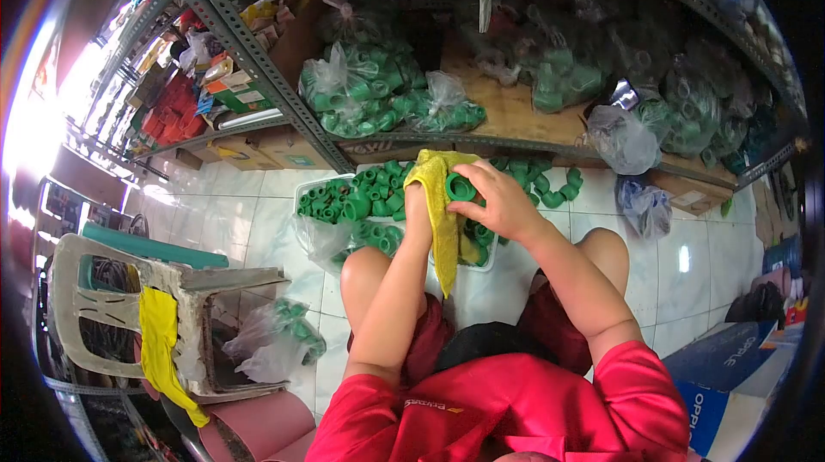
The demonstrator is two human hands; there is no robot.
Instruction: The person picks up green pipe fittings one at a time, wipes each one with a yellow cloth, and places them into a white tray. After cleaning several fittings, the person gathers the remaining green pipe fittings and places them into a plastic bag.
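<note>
My right hand [505, 204] grips a green plastic pipe fitting [460, 188] between thumb and fingers, its round opening facing me. A yellow cloth [443, 213] is wrapped over my left hand [417, 201] and hangs down in a long strip. The cloth lies against the left side of the fitting, and it hides my left fingers. Below my hands, a white tray [299, 197] holds many green fittings [354, 202]. Another white container [488, 266] with fittings stands between my knees, partly covered by the cloth and my hands.
More loose fittings [554, 195] lie on the tiled floor. Bagged fittings [361, 88] fill the metal shelf [296, 114] ahead. At left stands a plastic chair [94, 303] with a yellow cloth [160, 337]; a bag of fittings [275, 337] lies beside it. A blue box [718, 367] sits at right.
</note>
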